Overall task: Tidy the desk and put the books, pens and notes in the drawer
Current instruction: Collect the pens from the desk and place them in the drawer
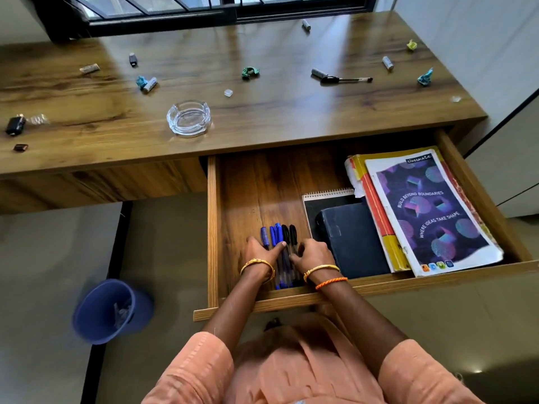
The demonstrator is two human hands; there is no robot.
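Blue and black pens [280, 243] sit bunched in the open drawer [213, 228], right at the front edge, and both hands are on them. The left hand [259, 252] lies flat at the bundle's nine o'clock side, fingers spread over the blue barrels; the right hand [313, 253] curls in from three o'clock, fingertips against the black ones. Neither grip looks closed around a pen; it's more of a pressing and squaring-up. The long axis of the pens runs six to twelve o'clock, caps pointing away toward the surface.

Just at three o'clock of the right hand lies a dark book [353, 240] on a spiral pad [329, 196], and further right a purple-covered notebook [431, 211] rests on a yellow and red stack, so books and notes look stowed.

Further out, at one o'clock, one black pen [345, 80] is left on the surface [277, 112], its long axis lying nine to three, cap end toward nine. It sits right of centre, so the right hand looks the nearer one for that reach. Scattered round it are crumpled wrappers, small grey tubes and a glass ashtray [189, 118] at eleven o'clock. Down at eight o'clock a blue bin [110, 312] stands on the floor.
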